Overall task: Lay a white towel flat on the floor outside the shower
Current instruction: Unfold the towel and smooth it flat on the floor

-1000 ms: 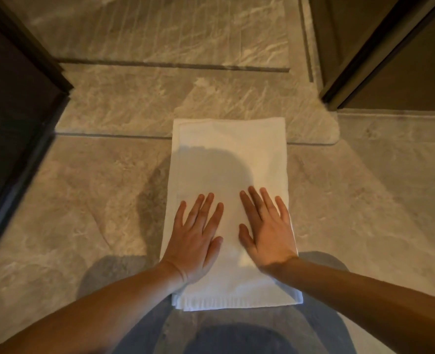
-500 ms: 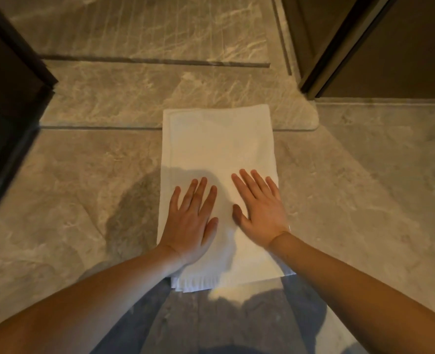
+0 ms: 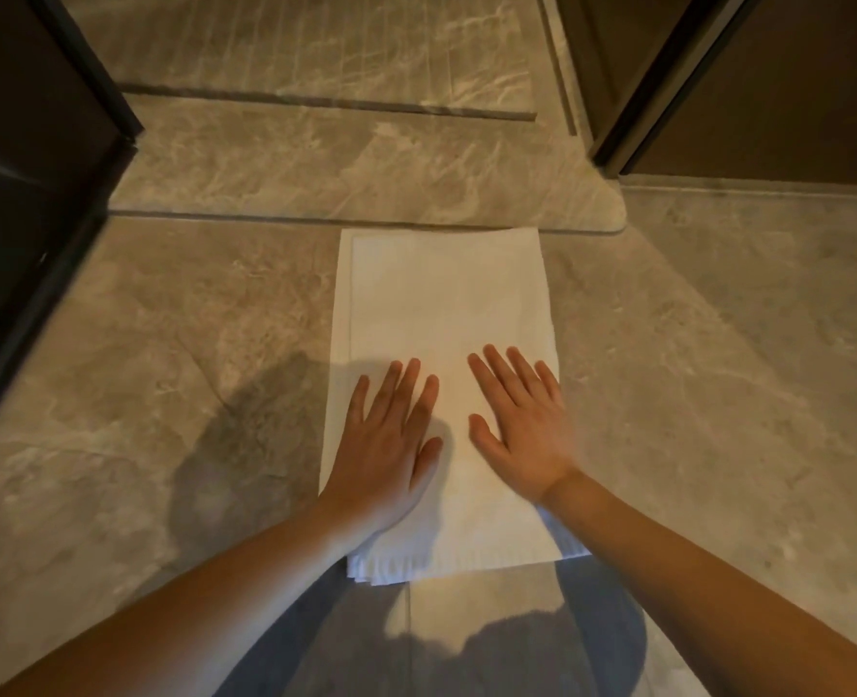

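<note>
White towel (image 3: 441, 294) lies beneath both hands at the centre of the frame. Left hand (image 3: 391, 445) rests palm-down on the near left part of the cloth, fingers straight and slightly spread. Right hand (image 3: 522, 425) rests likewise on the near right part, fingers fanned and thumb splayed toward the left hand. Neither hand grasps anything: both are released and press flat on the fabric, with a narrow strip of towel showing between them.

The towel is folded into a long rectangle. Its layered edges show at the near end, lower centre, below the wrists, and most of its length runs beyond the fingertips toward the upper centre. It lies flat on the grey-brown marble floor (image 3: 165, 369), its far edge just at the near edge of the marble threshold slab (image 3: 366, 168).

Half a second earlier that far edge overlapped the slab; the towel has since been drawn back, the hands keeping their places on it. Beyond, a dark panel (image 3: 29, 143) stands at upper left and a dark door frame (image 3: 678, 72) at upper right.
</note>
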Demonstrator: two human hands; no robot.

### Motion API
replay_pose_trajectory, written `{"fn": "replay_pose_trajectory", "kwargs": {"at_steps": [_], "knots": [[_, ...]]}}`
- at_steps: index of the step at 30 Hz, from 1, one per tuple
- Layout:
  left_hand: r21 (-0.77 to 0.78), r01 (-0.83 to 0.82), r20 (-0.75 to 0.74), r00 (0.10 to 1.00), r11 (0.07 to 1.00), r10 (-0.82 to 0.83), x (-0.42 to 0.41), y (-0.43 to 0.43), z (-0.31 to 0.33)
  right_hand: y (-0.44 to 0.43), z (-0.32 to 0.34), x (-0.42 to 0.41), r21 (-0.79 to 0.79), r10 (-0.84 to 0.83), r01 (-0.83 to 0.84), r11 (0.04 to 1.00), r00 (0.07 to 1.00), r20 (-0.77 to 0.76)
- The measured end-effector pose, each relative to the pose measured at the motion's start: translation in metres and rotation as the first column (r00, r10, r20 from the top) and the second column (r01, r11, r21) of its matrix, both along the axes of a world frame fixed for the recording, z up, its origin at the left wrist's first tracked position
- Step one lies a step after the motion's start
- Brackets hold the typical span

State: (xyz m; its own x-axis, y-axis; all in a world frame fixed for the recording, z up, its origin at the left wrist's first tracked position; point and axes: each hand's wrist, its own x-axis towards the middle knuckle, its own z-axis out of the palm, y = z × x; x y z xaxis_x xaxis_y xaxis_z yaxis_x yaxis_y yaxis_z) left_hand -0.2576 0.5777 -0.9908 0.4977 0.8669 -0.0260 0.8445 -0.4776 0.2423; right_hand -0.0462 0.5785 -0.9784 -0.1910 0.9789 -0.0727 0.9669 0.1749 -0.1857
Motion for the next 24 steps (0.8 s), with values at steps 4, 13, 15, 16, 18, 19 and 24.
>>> {"fn": "replay_pose_trajectory", "kwargs": {"at_steps": [4,13,15,16,18,19,24], "knots": [[-0.013,-0.020,-0.013,1.000,1.000,0.020,-0.006,-0.037,-0.002,-0.032,-0.005,-0.005,-0.003,0.022,-0.022,1.000,1.000,0.002],[-0.071,-0.087,0.110,0.989,0.994,0.094,-0.032,-0.010,0.010,-0.035,-0.003,-0.005,-0.025,0.026,-0.026,0.999,0.999,0.025],[-0.086,-0.157,0.171,0.971,0.984,0.169,-0.043,0.011,0.011,-0.035,-0.003,-0.006,-0.032,0.029,-0.028,0.999,0.999,0.024],[-0.107,-0.190,0.214,0.954,0.976,0.210,-0.045,0.020,0.013,-0.036,-0.003,-0.006,-0.033,0.028,-0.028,0.999,0.999,0.023],[-0.182,-0.253,0.309,0.902,0.950,0.300,-0.042,0.038,0.018,-0.036,-0.002,-0.006,-0.034,0.024,-0.023,0.999,0.999,0.027],[-0.223,-0.287,0.341,0.873,0.932,0.350,-0.039,0.047,0.020,-0.035,-0.001,-0.007,-0.036,0.021,-0.020,0.999,0.999,0.034],[-0.438,-0.393,0.418,0.707,0.808,0.570,-0.039,0.079,0.025,-0.035,0.002,-0.008,-0.050,0.024,-0.023,0.998,0.999,0.024]]}}
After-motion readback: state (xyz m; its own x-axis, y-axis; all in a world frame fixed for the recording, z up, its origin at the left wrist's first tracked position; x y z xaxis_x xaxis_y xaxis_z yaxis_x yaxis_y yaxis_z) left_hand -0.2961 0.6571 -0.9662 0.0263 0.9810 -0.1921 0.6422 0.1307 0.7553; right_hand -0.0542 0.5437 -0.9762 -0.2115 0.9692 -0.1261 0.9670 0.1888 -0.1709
